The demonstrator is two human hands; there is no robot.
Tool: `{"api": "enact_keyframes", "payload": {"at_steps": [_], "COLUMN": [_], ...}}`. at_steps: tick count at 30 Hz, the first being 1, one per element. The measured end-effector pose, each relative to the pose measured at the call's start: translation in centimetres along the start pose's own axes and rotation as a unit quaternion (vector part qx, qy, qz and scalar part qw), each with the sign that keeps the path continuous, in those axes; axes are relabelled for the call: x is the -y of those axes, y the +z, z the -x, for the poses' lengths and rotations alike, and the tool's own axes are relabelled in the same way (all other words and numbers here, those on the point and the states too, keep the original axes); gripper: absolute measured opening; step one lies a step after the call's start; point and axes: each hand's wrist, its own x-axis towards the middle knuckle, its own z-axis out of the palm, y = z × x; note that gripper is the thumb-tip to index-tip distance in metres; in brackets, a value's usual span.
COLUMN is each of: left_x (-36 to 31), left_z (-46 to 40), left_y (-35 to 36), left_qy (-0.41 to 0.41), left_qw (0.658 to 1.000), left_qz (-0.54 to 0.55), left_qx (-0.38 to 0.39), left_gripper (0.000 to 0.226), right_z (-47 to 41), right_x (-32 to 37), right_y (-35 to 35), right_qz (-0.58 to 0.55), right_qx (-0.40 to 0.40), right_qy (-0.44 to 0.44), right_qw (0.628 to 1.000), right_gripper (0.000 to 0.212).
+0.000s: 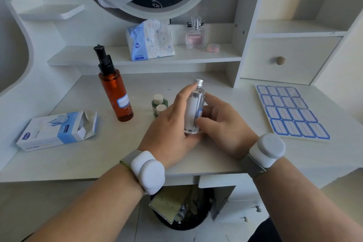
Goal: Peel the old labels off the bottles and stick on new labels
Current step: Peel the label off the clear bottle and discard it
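A clear bottle (194, 107) with a silver screw cap and a white label stands between my hands at the middle of the desk. My left hand (172, 122) grips it from the left, forefinger reaching up to the cap. My right hand (222, 124) holds its right side, thumb pressing a blue-bordered label on the lower part. A sheet of blue-bordered labels (290, 112) lies to the right. An amber pump bottle (115, 92) with a blue-bordered label stands on the left. Two small green bottles (159, 104) with pale caps sit just behind my left hand.
An open white and blue box (57, 130) lies at the left of the desk (117, 155). A tissue pack (150, 40) and a perfume bottle (195, 34) stand on the back shelf. A black waste bin (182, 208) with scraps sits below the desk's front edge. A drawer (280, 60) is at right.
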Motion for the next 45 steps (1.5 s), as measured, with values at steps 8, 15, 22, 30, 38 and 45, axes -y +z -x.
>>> {"api": "enact_keyframes", "payload": {"at_steps": [8, 15, 22, 30, 38, 45], "left_x": [0.4, 0.4, 0.3, 0.3, 0.3, -0.2], "left_z": [0.2, 0.1, 0.2, 0.1, 0.1, 0.3], "left_y": [0.2, 0.4, 0.5, 0.4, 0.4, 0.3], "left_qy": [-0.010, -0.014, -0.015, -0.034, -0.041, -0.020], "left_qw": [0.998, 0.998, 0.998, 0.998, 0.996, 0.995], "left_qz": [-0.011, -0.026, -0.046, -0.026, -0.046, -0.082], "left_qx": [-0.056, -0.062, -0.045, -0.054, -0.062, -0.060], "left_gripper": [0.094, 0.091, 0.094, 0.089, 0.087, 0.092], "right_z": [0.3, 0.4, 0.5, 0.8, 1.0, 1.1], "right_x": [0.0, 0.1, 0.0, -0.1, 0.1, -0.1], "right_y": [0.6, 0.8, 0.9, 1.2, 1.4, 1.5], "right_qz": [0.123, 0.139, 0.148, 0.165, 0.246, 0.293], "right_qx": [-0.062, -0.074, -0.084, -0.144, -0.177, -0.171], "right_qy": [-0.031, -0.022, -0.024, -0.035, -0.064, -0.084], "right_qw": [0.990, 0.987, 0.985, 0.975, 0.951, 0.937], "right_gripper": [0.041, 0.045, 0.045, 0.028, 0.006, 0.004]}}
